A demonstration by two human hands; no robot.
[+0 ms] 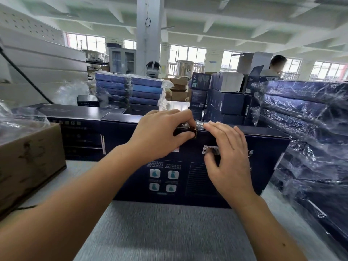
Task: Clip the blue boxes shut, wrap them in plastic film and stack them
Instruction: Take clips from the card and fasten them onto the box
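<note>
A: Grip?
B: Left hand (pixel 160 134) pinched tight on a dark clip (pixel 186 131) at the top edge of the blue box (pixel 188 176); right hand (pixel 227 153) slack-fingered, resting just beside it.
A: Handling?
B: Judged light, stiff card, corners crushable — hold by the edges.
A: Surroundings?
B: Box upright on grey surface (pixel 160 232); film-wrapped stack (pixel 301 129) right, brown carton (pixel 28 161) left.

Your one head-worn wide-angle camera looks forward and slightly down from close above the grey tabletop (pixel 165 228), with your left hand (pixel 162 136) and right hand (pixel 229 153) near centre frame and the room stretching far behind.
</note>
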